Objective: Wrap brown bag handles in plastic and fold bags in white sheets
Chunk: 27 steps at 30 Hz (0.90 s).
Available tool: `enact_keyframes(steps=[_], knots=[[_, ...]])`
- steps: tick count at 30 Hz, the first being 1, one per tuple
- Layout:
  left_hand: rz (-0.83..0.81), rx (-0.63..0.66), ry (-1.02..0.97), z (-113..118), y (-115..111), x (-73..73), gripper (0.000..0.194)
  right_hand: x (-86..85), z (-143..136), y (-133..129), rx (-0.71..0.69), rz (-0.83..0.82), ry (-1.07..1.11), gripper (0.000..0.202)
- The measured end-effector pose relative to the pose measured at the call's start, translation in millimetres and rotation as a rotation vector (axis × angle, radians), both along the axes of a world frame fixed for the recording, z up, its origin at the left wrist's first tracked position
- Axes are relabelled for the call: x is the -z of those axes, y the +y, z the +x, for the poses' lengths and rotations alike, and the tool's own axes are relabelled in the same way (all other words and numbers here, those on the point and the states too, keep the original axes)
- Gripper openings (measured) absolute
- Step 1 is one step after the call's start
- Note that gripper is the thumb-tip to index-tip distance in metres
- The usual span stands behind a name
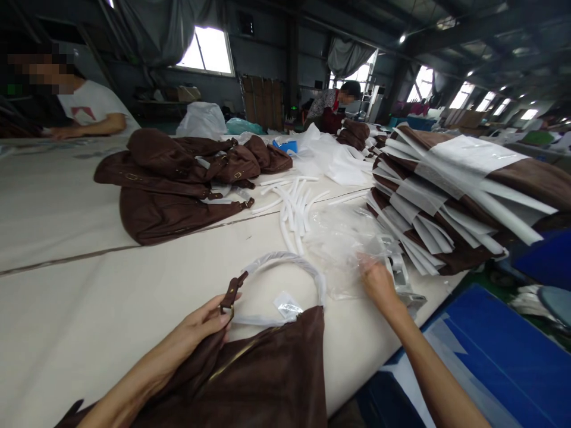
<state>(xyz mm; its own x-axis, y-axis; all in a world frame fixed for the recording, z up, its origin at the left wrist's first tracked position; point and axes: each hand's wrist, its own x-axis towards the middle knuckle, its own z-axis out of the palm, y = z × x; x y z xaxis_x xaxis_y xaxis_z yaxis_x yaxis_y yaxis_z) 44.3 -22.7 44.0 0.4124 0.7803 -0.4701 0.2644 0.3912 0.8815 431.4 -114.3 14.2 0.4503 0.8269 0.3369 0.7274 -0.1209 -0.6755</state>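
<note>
A dark brown handbag [276,368] with a gold zip lies at the table's near edge. Its handle [285,255] arches up, wrapped in white film. My left hand [207,321] is closed on the brown strap [229,297], by its buckle. A small clear packet [287,305] lies inside the handle's loop. Further right, my right hand [377,279] is over thin clear plastic bags [343,238], fingers drawn together and slightly blurred; what they pinch cannot be made out. Right beside that hand stands a grey tape dispenser [399,267], partly covered by plastic.
Finished brown bags [178,172] are heaped at the left back. White foam strips [294,208] lie mid-table. A tall stack of brown pieces with white sheets [450,196] stands right, above a blue box [504,351]. Two people [96,107] work across the table.
</note>
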Motion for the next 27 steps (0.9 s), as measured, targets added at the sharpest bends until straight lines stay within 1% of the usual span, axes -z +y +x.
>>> enact_keyframes(steps=[2, 4, 6, 7, 8, 10, 12, 14, 16, 18, 20, 21, 23, 25, 27], knots=[[-0.004, -0.003, -0.039, -4.1, 0.2, 0.9, 0.064, -6.5, -4.7, -23.5, 0.068, -0.005, -0.003, 0.033], [0.004, -0.015, -0.077, -7.9, -1.1, 2.7, 0.054, -13.9, -13.2, -53.9, 0.181, 0.005, 0.087, 0.037], [0.025, -0.04, -0.125, -10.8, -3.3, 4.4, 0.047, -22.4, -22.7, -83.3, 0.281, 0.023, 0.354, 0.037], [0.042, -0.058, -0.152, -11.8, -4.5, 5.1, 0.044, -26.9, -27.4, -94.4, 0.283, 0.046, 0.535, 0.038], [0.056, -0.071, -0.179, -12.4, -5.6, 5.5, 0.043, -31.4, -32.5, -101.8, 0.264, 0.017, 0.705, 0.038], [0.074, -0.103, -0.224, -12.9, -7.7, 5.3, 0.042, -39.7, -46.5, -103.5, 0.194, -0.083, 0.958, 0.04], [0.084, -0.125, -0.251, -12.7, -10.1, 3.9, 0.042, -45.4, -68.2, -88.1, 0.112, -0.17, 1.037, 0.04], [0.096, -0.133, -0.268, -12.3, -12.8, 1.9, 0.044, -46.5, -97.0, -59.4, 0.008, -0.199, 1.004, 0.037], [0.114, -0.146, -0.277, -12.3, -15.5, 0.6, 0.045, -42.1, -129.0, -23.7, -0.127, -0.236, 0.923, 0.032], [0.128, -0.163, -0.279, -12.3, -17.6, 1.1, 0.046, -33.5, -160.0, 11.8, -0.25, -0.281, 0.839, 0.025], [0.136, -0.178, -0.284, -12.3, -18.8, 3.4, 0.047, -24.2, -186.4, 40.1, -0.337, -0.302, 0.844, 0.02], [0.14, -0.177, -0.29, -12.3, -18.9, 4.9, 0.047, -20.5, -197.1, 50.3, -0.376, -0.307, 0.904, 0.019], [0.166, -0.17, -0.308, -11.9, -18.6, 7.9, 0.044, -16.4, -213.0, 62.1, -0.444, -0.304, 1.111, 0.02], [0.21, -0.17, -0.322, -11.2, -17.9, 10.1, 0.04, -16.7, -222.3, 64.2, -0.495, -0.281, 1.336, 0.021], [0.257, -0.182, -0.306, -10.0, -17.5, 11.9, 0.035, -19.7, -227.8, 60.9, -0.519, -0.25, 1.501, 0.022]])
